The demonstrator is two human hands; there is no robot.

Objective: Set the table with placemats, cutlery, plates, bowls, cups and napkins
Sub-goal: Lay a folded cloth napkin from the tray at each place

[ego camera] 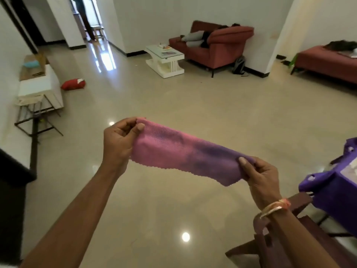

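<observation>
A pink and purple cloth napkin (179, 151) is stretched out in the air between my two hands, above the tiled floor. My left hand (117, 142) pinches its pink end at the upper left. Its purple end, lower to the right, is pinched by my right hand (258, 175), which wears a bangle at the wrist. The cloth looks folded into a long band. No plates, cutlery, bowls or cups are in view.
A purple tablecloth corner (328, 186) hangs at the right edge, with a dark wooden chair (274, 244) below my right arm. Farther off stand a white coffee table (166, 59), a red sofa (222, 47) and a metal stand (36, 117) at the left wall. A red bag (73, 84) lies on the floor.
</observation>
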